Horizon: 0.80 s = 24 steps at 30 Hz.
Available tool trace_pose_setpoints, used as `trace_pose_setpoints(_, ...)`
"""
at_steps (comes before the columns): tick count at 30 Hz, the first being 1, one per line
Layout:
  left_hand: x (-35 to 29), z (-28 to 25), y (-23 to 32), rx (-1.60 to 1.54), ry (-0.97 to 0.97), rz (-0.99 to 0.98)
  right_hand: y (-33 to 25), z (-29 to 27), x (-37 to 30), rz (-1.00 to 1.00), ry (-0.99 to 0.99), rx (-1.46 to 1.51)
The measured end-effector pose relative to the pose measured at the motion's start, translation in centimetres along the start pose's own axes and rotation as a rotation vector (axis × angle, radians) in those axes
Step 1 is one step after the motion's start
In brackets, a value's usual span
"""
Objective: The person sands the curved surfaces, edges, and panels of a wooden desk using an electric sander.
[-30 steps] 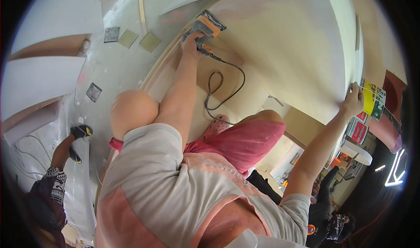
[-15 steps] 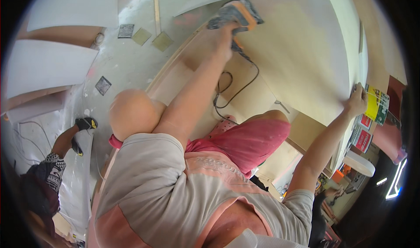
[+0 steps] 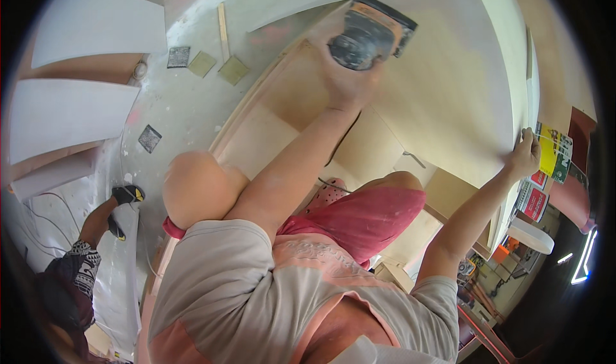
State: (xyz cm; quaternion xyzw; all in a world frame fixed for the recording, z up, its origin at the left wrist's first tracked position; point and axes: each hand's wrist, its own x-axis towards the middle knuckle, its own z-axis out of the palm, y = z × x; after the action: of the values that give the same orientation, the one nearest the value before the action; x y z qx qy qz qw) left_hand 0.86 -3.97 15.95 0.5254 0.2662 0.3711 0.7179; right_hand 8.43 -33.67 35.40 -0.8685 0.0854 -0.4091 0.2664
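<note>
My left hand (image 3: 350,85) is wrapped round an orange and black electric sander (image 3: 375,30), dusty on top. The sander sits at the upper part of a large pale wooden panel (image 3: 443,75); whether its pad touches the surface I cannot tell. Its black cord (image 3: 343,139) trails down from my hand past my raised knee. Far to the right, my right hand (image 3: 526,155) is closed on the panel's edge, fingers at the rim.
Several abrasive squares (image 3: 151,139) and a wooden stick (image 3: 223,30) lie on the dusty floor. White panels (image 3: 70,117) stand at the left. Another person's leg (image 3: 99,226) shows at lower left. Yellow and green cans (image 3: 555,152) are beyond the panel edge.
The sander has shifted right and turned in my left hand, so its top faces me more. Its cord has swung, the loop no longer showing. My right hand stays at the edge.
</note>
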Motion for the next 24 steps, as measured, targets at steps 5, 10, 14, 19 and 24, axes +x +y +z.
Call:
trace_pose_setpoints(5, 3.0, -2.3, -2.5, -0.101, 0.072, -0.263, -1.0, 0.1, -0.5, -0.019, 0.017, -0.042)
trace_pose_setpoints(10, 6.1, -4.6, -4.5, -0.349, 0.110, -0.740, -0.6, -0.1, -0.4, 0.035, 0.009, 0.045)
trace_pose_setpoints(14, 6.9, -5.4, -5.5, -0.457, 0.136, -0.899, 0.4, 0.6, -0.2, 0.107, -0.030, 0.227)
trace_pose_setpoints(19, 6.8, -4.1, -2.2, -0.439, 0.090, -0.770, -0.2, 0.3, -0.3, 0.105, -0.035, 0.202)
trace_pose_setpoints(24, 6.6, -2.6, 4.4, -0.247, 0.031, -0.522, -0.1, 0.5, -0.3, 0.076, -0.032, 0.077)
